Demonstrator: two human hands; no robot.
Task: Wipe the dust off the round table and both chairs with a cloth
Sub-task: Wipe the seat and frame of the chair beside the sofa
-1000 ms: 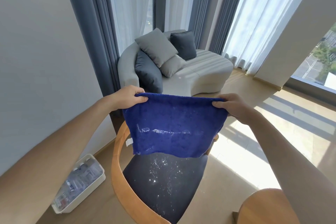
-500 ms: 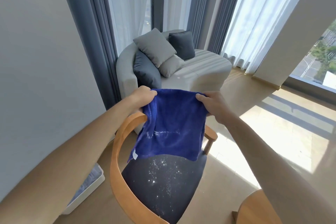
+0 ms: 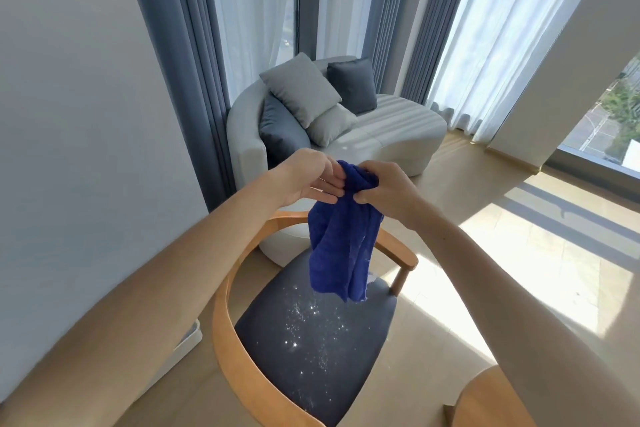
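The head view shows the left hand (image 3: 308,180) and the right hand (image 3: 388,189) close together, both with fingers curled and pinching the bunched top of a deep blue terry cloth (image 3: 343,246). The cloth hangs down in folds above the far part of a wooden armchair with a curved back and a dark grey seat (image 3: 311,350), which carries white dust specks. A pale round sofa with grey cushions (image 3: 391,135) stands far behind, near the curtains.

bright window daylight, striped floor (image 3: 540,253) shadows, wide-angle edge distortion.
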